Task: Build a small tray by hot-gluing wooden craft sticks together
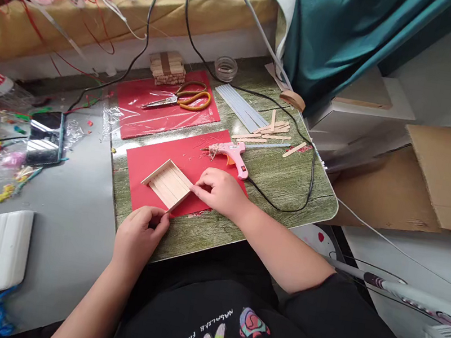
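A small panel of wooden craft sticks (169,184) lies on a red sheet (140,167), with upright sticks along its far left and near right edges. My left hand (140,234) pinches the lower end of the near right edge stick between thumb and fingers. At the other end of that edge, my right hand (222,192) has its thumb and fingers closed on the panel's right corner. Just beyond my right hand rests a pink hot glue gun (232,154), strands of glue around its nozzle.
Scissors (183,98) lie on a wrapped red pack (131,114), near bundled craft sticks (167,68). Glue sticks (241,107) and loose craft sticks (272,128) lie to the right. A black cord (313,177) loops there. A phone (45,137) and white power bank (3,252) sit left.
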Available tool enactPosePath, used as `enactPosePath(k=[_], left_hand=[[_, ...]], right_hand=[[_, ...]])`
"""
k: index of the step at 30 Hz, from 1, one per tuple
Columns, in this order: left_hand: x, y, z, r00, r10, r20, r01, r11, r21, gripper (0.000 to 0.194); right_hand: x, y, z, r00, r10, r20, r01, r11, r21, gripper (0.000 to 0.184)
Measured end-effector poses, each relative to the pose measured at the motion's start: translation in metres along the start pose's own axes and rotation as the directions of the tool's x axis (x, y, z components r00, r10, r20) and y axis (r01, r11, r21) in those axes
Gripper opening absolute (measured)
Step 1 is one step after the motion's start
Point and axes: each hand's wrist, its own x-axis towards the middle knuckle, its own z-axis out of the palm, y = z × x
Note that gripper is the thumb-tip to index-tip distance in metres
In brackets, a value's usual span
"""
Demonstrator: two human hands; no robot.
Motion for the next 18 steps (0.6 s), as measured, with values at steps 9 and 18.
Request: enactPosePath(k=[9, 18], left_hand=[[-0.0025, -0.0005, -0.0022, 0.998, 0.054, -0.032, -0.055, 0.998, -0.029, 0.013], [0.0040, 0.0053, -0.0050, 0.946, 0.284, -0.156, -0.280, 0.959, 0.043, 0.005]], right_hand=[[-0.0008, 0.0012, 0.0010, 1.000, -0.022, 0.003, 0.022, 1.000, -0.006, 0.024], [-0.0007, 0.0016, -0.0001, 1.000, -0.028, 0.011, 0.028, 0.999, -0.023, 0.023]])
